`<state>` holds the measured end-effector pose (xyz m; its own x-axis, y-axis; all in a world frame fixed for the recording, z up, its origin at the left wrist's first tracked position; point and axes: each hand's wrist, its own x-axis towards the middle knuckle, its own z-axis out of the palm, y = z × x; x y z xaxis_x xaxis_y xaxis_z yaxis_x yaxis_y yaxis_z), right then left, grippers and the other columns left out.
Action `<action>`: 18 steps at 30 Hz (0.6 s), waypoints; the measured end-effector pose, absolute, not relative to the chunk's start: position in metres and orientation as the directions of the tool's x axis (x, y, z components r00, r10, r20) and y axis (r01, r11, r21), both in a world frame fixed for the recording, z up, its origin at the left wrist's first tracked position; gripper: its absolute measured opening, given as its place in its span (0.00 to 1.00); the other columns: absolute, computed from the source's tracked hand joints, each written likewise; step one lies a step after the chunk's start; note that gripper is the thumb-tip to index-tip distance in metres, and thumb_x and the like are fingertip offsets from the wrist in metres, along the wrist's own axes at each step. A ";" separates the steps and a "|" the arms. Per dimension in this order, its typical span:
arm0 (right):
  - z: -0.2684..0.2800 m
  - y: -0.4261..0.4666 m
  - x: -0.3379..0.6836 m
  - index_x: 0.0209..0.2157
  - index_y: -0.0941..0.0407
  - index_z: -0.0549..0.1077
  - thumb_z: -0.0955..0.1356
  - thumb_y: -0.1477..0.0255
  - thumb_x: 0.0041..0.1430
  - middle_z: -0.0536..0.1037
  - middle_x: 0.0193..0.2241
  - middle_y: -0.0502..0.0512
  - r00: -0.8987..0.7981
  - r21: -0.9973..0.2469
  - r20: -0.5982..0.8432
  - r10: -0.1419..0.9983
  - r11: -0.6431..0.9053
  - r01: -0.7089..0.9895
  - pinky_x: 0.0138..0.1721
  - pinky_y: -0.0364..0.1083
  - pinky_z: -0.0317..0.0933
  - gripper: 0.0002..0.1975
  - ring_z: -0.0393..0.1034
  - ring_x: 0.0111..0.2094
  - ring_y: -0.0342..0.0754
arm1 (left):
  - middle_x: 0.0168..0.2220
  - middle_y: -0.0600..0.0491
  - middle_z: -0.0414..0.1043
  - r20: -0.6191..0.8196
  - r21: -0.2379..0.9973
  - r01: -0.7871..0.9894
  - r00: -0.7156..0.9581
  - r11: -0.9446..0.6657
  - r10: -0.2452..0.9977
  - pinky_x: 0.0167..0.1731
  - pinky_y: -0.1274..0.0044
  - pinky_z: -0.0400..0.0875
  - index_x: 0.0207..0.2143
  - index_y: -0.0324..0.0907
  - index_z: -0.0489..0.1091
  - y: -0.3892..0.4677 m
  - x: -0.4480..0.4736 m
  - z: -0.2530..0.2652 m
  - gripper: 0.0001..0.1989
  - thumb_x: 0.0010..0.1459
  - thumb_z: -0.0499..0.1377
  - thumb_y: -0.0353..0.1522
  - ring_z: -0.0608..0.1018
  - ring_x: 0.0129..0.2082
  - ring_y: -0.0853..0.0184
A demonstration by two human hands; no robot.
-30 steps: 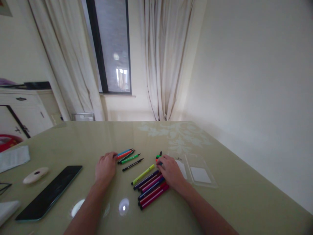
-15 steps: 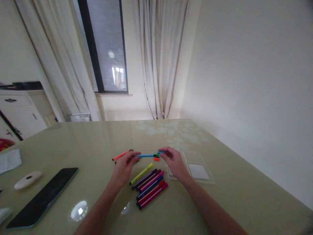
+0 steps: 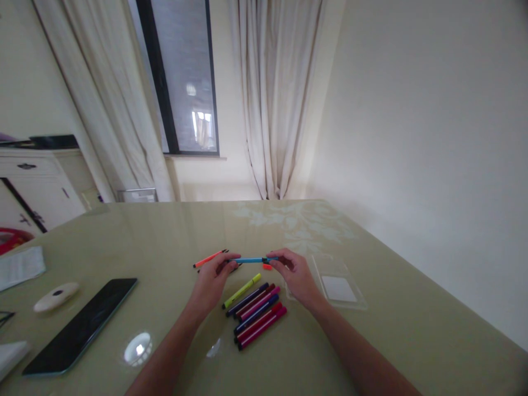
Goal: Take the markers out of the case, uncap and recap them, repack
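Note:
My left hand (image 3: 214, 278) pinches the rear end of a light-blue felt-tip marker (image 3: 251, 260), held level above the table. At its other end, my right hand (image 3: 291, 269) grips the blue cap (image 3: 272, 259), which lines up with the marker's dark tip. I cannot tell whether the cap is fully on. Just below the right fingertips lies an orange-red cap (image 3: 267, 267). An orange marker (image 3: 209, 259) lies beyond my left hand, with other dark-tipped pens partly hidden there. Nearer me lie a yellow marker (image 3: 241, 291) and a row of several purple, pink, blue and red markers (image 3: 259, 319).
A clear plastic case (image 3: 340, 289) lies open right of my right hand. At left are a black tablet-like slab (image 3: 82, 330), a white oval device (image 3: 56, 297), a folded paper (image 3: 20, 268) and a round shiny disc (image 3: 138, 349). A plastic scrap (image 3: 214, 348) lies near the front.
The blue cap, held apart from the marker's tip before, now meets it in line. A green bit seen by the tip is no longer visible. The view has shifted slightly.

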<state>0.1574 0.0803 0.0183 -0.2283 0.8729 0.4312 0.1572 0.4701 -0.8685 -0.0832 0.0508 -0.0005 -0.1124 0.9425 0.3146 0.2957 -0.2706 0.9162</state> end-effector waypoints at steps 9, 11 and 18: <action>0.011 0.082 0.161 0.38 0.54 0.84 0.74 0.63 0.56 0.85 0.32 0.55 -0.250 -0.931 0.328 0.911 0.357 0.079 0.40 0.50 0.72 0.11 0.79 0.35 0.52 | 0.31 0.51 0.82 0.282 0.909 0.340 -0.078 -0.241 0.956 0.33 0.73 0.72 0.40 0.43 0.83 0.043 -0.074 0.006 0.17 0.53 0.65 0.43 0.80 0.31 0.62; 0.008 0.084 0.162 0.38 0.54 0.84 0.75 0.64 0.55 0.84 0.30 0.54 -0.262 -0.936 0.306 0.915 0.339 0.094 0.38 0.48 0.71 0.11 0.79 0.33 0.51 | 0.31 0.51 0.82 0.265 0.910 0.348 -0.075 -0.223 0.961 0.33 0.73 0.72 0.39 0.43 0.83 0.041 -0.071 0.006 0.17 0.54 0.64 0.43 0.80 0.32 0.62; 0.011 0.086 0.163 0.39 0.54 0.83 0.70 0.63 0.64 0.85 0.35 0.55 -0.345 -0.821 0.354 0.869 0.465 0.330 0.41 0.48 0.69 0.11 0.78 0.38 0.51 | 0.37 0.50 0.82 0.279 0.702 0.652 0.120 -0.287 0.953 0.40 0.72 0.71 0.38 0.46 0.81 0.032 -0.061 0.013 0.12 0.60 0.59 0.40 0.80 0.38 0.60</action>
<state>0.1626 0.0860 0.0107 -0.3446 0.8693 0.3542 0.3299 0.4654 -0.8213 -0.0613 0.0320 0.0129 0.1202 0.9528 0.2787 0.6516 -0.2875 0.7020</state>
